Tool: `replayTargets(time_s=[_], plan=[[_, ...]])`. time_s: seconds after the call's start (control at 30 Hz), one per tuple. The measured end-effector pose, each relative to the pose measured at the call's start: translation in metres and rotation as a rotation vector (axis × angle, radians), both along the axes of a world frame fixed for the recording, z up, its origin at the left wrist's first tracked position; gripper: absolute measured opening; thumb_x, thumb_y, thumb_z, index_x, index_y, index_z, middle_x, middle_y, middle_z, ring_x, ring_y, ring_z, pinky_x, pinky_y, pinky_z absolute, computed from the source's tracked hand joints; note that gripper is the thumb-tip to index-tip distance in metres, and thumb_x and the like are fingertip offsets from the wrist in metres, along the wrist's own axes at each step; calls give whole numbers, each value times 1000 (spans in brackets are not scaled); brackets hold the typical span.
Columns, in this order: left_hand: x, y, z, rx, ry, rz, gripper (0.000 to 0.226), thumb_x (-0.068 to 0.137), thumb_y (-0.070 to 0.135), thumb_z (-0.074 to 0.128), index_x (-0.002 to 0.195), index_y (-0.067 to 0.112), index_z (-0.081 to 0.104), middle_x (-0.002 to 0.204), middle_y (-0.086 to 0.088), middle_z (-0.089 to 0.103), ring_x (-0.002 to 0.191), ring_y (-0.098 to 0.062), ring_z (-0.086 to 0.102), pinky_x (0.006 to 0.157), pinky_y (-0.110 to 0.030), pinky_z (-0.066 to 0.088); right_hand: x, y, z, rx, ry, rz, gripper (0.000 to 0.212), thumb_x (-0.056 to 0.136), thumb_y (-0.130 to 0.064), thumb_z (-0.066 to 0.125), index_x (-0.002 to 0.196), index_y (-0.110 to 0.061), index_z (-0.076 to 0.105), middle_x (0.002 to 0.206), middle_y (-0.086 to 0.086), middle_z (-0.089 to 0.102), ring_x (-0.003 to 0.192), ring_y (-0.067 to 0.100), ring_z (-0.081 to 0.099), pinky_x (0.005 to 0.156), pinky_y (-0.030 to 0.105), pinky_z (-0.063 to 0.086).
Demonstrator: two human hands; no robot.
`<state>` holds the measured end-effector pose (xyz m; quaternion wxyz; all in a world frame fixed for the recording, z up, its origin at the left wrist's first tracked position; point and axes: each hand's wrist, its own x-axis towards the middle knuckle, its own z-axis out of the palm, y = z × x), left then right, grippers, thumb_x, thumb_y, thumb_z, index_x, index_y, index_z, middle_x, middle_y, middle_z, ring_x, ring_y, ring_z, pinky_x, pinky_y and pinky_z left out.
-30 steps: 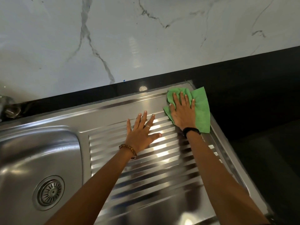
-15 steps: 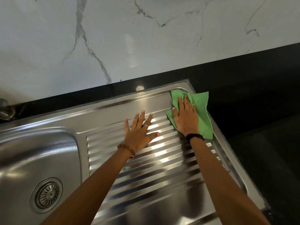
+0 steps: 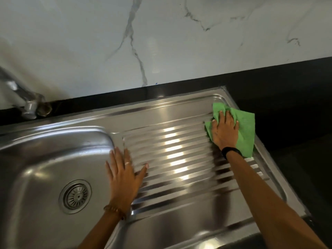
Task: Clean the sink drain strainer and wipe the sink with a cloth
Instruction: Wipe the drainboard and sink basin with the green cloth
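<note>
A stainless steel sink (image 3: pixel 53 141) has its bowl at the left and a ribbed drainboard (image 3: pixel 176 155) at the right. The round drain strainer (image 3: pixel 75 195) sits in the bowl's floor. A green cloth (image 3: pixel 246 130) lies on the drainboard's far right corner, and my right hand (image 3: pixel 224 132) presses flat on it with fingers spread. My left hand (image 3: pixel 124 173) rests flat and open on the steel at the drainboard's left edge, beside the bowl; it looks motion-blurred.
A chrome tap (image 3: pixel 27 101) stands at the back left on the black counter strip (image 3: pixel 269 83). A white marble wall (image 3: pixel 161 36) rises behind. Dark counter (image 3: pixel 296 141) lies right of the sink.
My left hand has slid left along the drainboard to its edge by the bowl. The right hand stays pressed on the cloth at the far right corner. The view has shifted.
</note>
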<state>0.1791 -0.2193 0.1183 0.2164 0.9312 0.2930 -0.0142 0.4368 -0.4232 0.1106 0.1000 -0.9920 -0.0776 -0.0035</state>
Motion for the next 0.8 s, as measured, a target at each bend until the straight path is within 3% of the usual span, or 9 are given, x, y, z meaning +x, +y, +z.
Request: replayTargets(time_s=[0.1, 0.17, 0.5, 0.63, 0.8], plan=[[-15, -6, -2, -237, -55, 126, 85, 85, 63, 30, 147, 18, -5, 158, -12, -11, 146, -27, -7, 119, -45, 1, -5, 20, 1, 29, 19, -72, 53, 99, -31, 31, 145, -6, 26, 154, 18, 24, 142, 33, 22, 116, 53, 6], [-18, -9, -5, -305, -135, 140, 82, 88, 52, 42, 146, 22, -8, 158, -8, -12, 146, -26, 0, 118, -44, 10, -18, 38, 2, 29, 29, -54, 54, 99, -32, 30, 146, -6, 24, 154, 18, 23, 143, 33, 19, 117, 54, 4], [-16, -8, -17, -235, -208, 172, 86, 87, 52, 47, 148, 17, -3, 158, -11, -5, 145, -27, 13, 114, -41, 25, -124, 158, -5, -41, 35, 376, 56, 99, -39, 20, 149, -15, 11, 159, 11, 11, 147, 26, 6, 116, 54, -5], [-16, -8, -18, -216, -206, 167, 91, 87, 46, 51, 146, 7, -7, 158, -14, -4, 146, -24, 5, 118, -37, 17, -146, 199, -8, -70, 51, 697, 55, 99, -39, 20, 150, -19, 8, 160, 4, 7, 148, 23, 1, 114, 53, -10], [-15, -11, -15, -185, -153, 238, 98, 85, 56, 47, 145, 6, -12, 157, -13, -13, 146, -22, -2, 119, -38, 11, -138, 212, -11, -207, -2, 1105, 53, 100, -40, 21, 149, -24, 9, 160, 1, 2, 147, 23, -1, 115, 55, -8]])
